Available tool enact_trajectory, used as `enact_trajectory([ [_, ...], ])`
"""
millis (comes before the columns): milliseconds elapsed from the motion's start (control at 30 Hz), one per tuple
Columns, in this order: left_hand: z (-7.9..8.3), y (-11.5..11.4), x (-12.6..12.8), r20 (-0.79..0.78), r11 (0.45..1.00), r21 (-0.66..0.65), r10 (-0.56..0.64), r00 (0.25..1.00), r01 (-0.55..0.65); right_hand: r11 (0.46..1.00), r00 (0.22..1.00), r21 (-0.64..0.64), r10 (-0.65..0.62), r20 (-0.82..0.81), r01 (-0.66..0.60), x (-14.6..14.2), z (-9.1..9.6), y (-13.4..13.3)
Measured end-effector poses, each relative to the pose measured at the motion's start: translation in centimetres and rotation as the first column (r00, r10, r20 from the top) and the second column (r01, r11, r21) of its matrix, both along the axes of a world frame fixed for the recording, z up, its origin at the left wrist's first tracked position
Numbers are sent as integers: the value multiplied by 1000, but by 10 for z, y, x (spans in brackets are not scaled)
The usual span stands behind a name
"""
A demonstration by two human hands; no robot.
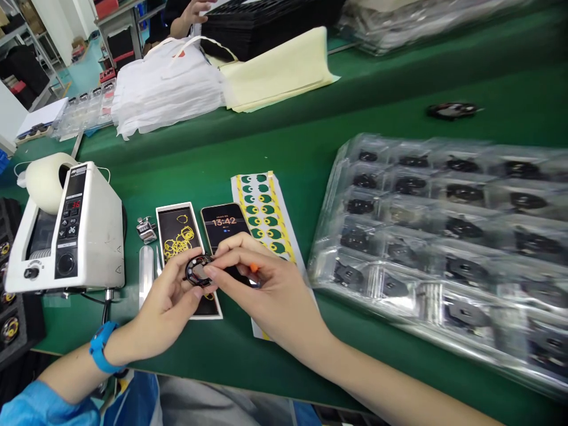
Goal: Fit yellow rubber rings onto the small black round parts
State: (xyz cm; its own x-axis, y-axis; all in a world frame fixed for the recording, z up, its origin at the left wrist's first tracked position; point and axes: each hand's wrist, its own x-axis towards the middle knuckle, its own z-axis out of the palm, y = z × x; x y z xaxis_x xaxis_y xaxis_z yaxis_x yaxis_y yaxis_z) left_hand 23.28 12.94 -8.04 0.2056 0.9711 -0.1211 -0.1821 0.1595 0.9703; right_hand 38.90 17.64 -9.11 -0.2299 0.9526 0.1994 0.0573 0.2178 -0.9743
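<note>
My left hand (171, 296) pinches a small round black part (198, 272) with a ring of contacts, held just above the green table. My right hand (260, 281) is closed too, its fingertips pressed onto the same part, and an orange-tipped tool (254, 268) shows between its fingers. Under my hands lie a white-framed dark card with yellow rings (180, 236) and a phone (224, 225) showing 13:42. A sheet of green and yellow stickers (266, 213) lies just right of the phone.
A white tape dispenser (71, 231) stands at the left, with tweezers (146, 272) and a metal counter (146, 229) beside it. Clear blister trays of black parts (444, 236) fill the right. White bags (168, 86), yellow sheets (279, 71) and another person's hand (193, 12) are at the far side.
</note>
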Motion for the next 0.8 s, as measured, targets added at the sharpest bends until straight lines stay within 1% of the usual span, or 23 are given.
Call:
enact_trajectory([
  [133,-4,-1,-1,33,998,59,-37,999,35,994,998,99,-58,32,54,-3,-2,-2],
  [300,-6,-1,2,45,997,75,-2,999,-2,966,993,241,-106,55,90,-5,-6,-6],
  [533,-9,0,5,64,997,64,34,997,-38,946,980,308,-148,130,102,-7,-9,-6],
  [667,-10,0,4,29,996,70,57,998,-59,927,978,365,-149,144,87,-6,-10,-6],
  [800,-10,-1,4,-5,994,64,84,996,-83,897,967,435,-175,188,78,-7,-11,-7],
])
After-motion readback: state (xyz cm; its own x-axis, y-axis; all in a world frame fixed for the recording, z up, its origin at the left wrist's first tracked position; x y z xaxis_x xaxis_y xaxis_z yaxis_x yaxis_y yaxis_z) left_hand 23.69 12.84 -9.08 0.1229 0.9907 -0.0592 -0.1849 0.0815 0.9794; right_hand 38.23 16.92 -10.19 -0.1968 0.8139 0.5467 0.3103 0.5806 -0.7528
